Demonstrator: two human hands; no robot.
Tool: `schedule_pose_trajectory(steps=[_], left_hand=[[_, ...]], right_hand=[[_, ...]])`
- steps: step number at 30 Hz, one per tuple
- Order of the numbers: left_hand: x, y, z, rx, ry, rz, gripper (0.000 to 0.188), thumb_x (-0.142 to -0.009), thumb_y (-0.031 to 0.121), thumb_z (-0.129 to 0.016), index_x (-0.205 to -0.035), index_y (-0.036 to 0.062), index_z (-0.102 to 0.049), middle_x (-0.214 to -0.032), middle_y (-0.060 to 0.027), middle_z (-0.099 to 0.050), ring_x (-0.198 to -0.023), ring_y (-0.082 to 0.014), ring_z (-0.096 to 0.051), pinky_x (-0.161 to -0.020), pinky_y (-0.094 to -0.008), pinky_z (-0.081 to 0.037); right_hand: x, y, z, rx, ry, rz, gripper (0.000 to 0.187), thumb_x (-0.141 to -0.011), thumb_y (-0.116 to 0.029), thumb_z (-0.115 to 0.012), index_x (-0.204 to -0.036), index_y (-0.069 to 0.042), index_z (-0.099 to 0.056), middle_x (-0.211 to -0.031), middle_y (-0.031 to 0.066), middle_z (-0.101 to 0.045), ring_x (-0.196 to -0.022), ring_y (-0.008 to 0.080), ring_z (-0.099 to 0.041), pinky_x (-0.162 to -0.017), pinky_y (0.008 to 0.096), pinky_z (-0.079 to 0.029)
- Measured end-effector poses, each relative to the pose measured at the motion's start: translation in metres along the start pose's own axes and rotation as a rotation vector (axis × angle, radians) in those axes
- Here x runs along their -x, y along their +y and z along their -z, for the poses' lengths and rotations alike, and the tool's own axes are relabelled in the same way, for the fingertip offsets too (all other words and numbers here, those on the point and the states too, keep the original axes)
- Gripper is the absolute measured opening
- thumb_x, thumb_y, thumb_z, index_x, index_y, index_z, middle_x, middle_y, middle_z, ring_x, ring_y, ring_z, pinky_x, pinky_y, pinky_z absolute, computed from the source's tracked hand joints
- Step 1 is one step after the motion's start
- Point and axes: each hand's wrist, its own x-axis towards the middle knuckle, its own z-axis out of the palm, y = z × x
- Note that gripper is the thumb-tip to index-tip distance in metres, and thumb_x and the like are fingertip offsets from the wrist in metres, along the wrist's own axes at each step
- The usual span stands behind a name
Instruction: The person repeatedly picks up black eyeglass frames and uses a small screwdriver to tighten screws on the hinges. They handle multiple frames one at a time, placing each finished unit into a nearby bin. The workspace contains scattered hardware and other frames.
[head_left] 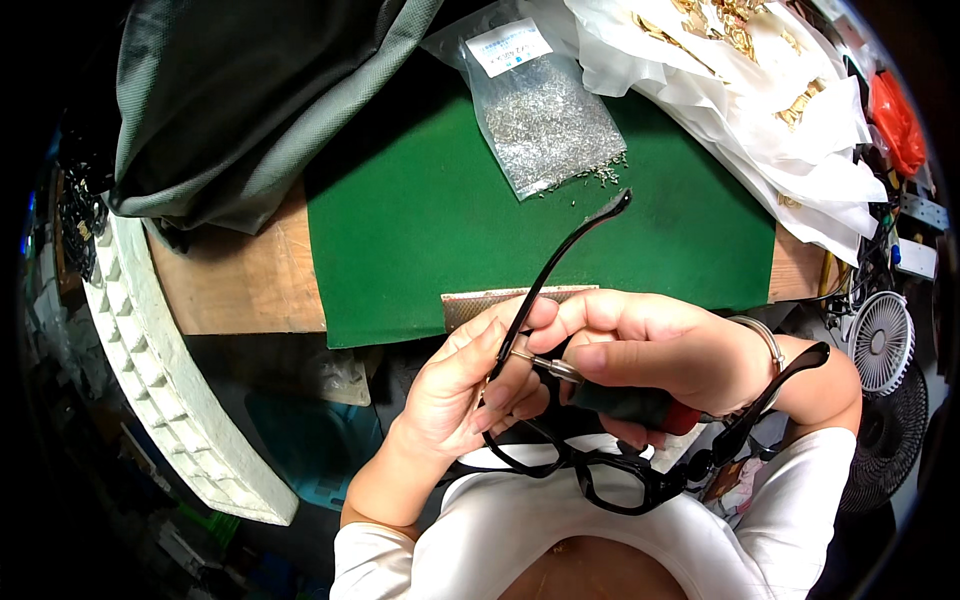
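Green felt mat covers the middle of the wooden bench, with a grey fabric bag slumped over its far left corner and a heap of white plastic bags holding gold-coloured parts on the far right. White foam tray leans along the bench's left edge. A clear bag of tiny silver metal parts lies on the mat, a few spilled beside it. Nearer the body, black glasses hang above the lap, one arm pointing up over the mat, the other sticking out past the right wrist. The left hand has its grip closed around the upright arm near the hinge. The right hand has its grip clamped on a screwdriver with a dark green and red handle, its metal tip touching the frame just beside the left fingers. A small fan stands at the right.
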Motion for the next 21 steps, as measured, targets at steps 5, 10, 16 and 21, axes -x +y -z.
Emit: schedule_pose_trajectory(steps=[5, 10, 16, 21], left_hand=[[-0.004, -0.003, 0.007, -0.011, -0.04, -0.021, 0.039, -0.09, 0.028, -0.041, -0.119, 0.0027, -0.041, -0.052, 0.0017, -0.044, -0.037, -0.0043, -0.035, -0.048, -0.0199, -0.035], [-0.006, -0.004, 0.006, -0.006, 0.011, 0.008, 0.039, -0.09, 0.028, -0.041, -0.118, 0.0016, -0.041, -0.053, 0.0016, -0.044, -0.038, -0.0045, -0.035, -0.045, -0.0188, -0.033], [0.003, 0.004, -0.007, -0.141, -0.022, -0.071, 0.034, -0.093, 0.029, -0.03, -0.105, 0.0028, -0.049, -0.047, 0.0047, -0.04, -0.033, -0.0043, -0.032, -0.04, -0.0197, -0.03], [-0.007, 0.002, -0.013, -0.158, -0.055, -0.074, 0.032, -0.092, 0.031, -0.032, -0.08, 0.0039, -0.044, -0.049, 0.0012, -0.042, -0.034, -0.0077, -0.036, -0.043, -0.021, -0.033]], right_hand=[[-0.001, 0.003, 0.0, -0.013, 0.059, 0.025, 0.025, -0.088, -0.021, -0.041, -0.105, -0.003, -0.04, -0.074, 0.0032, -0.055, -0.045, 0.0067, -0.048, -0.032, 0.0174, -0.035], [-0.001, 0.01, 0.007, 0.029, 0.048, 0.016, 0.028, -0.087, -0.021, -0.044, -0.108, -0.003, -0.039, -0.068, 0.0024, -0.052, -0.046, 0.0063, -0.047, -0.034, 0.0177, -0.036], [0.015, -0.002, 0.025, 0.547, -0.016, 0.137, 0.028, -0.087, -0.022, -0.047, -0.108, -0.004, -0.047, -0.073, 0.0054, -0.054, -0.053, 0.0102, -0.053, -0.047, 0.0228, -0.044], [-0.004, 0.011, 0.049, 1.528, 0.82, 0.691, 0.027, -0.076, -0.011, -0.058, -0.102, -0.006, -0.053, -0.083, 0.0127, -0.048, -0.065, 0.0282, -0.055, -0.057, 0.0336, -0.046]])
